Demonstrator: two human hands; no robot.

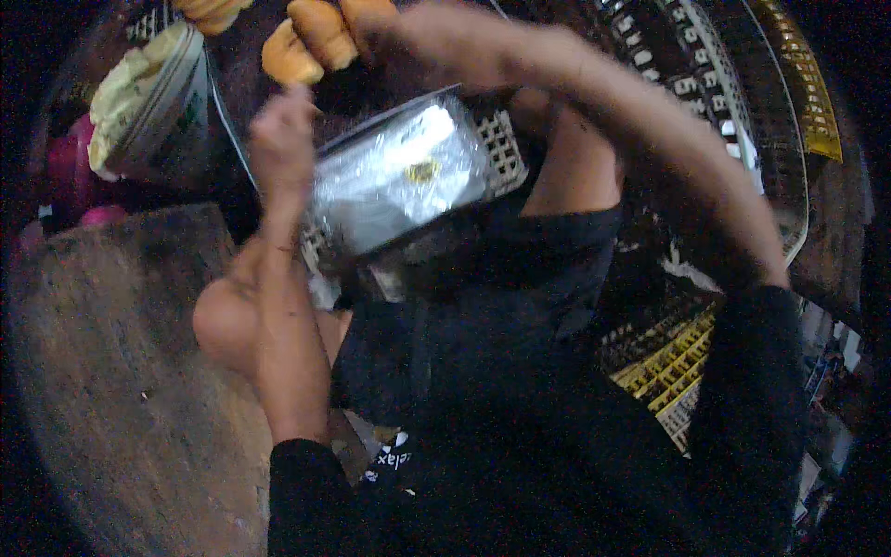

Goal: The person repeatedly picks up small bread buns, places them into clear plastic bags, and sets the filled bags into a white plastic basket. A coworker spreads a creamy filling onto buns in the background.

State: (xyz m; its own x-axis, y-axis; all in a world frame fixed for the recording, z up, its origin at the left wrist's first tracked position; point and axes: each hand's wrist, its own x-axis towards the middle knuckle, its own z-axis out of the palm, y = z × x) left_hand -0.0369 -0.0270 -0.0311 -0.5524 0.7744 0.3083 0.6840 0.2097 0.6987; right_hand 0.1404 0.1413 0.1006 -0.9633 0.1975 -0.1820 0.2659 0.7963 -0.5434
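Note:
My left hand (284,136) is blurred, its fingers curled just below the end of a golden bread roll (289,57); I cannot tell whether it grips the roll. Another bread roll (324,33) lies against that one. My right hand (397,24), also blurred, reaches across the top to a third bread roll (367,8), and its fingers are not clear enough to show a grip. Between my forearms, a shiny stack of clear plastic bags (400,170) with a yellow printed mark rests on an upturned-looking plastic lattice crate (502,154).
At left stands a plastic tub (167,118) with pale yellow cream heaped at its rim, beside a pink container (69,160). A worn wooden surface (132,348) spans the lower left. Perforated crates (686,63) and a yellow crate (668,362) lie at right. More bread (212,12) shows at the top.

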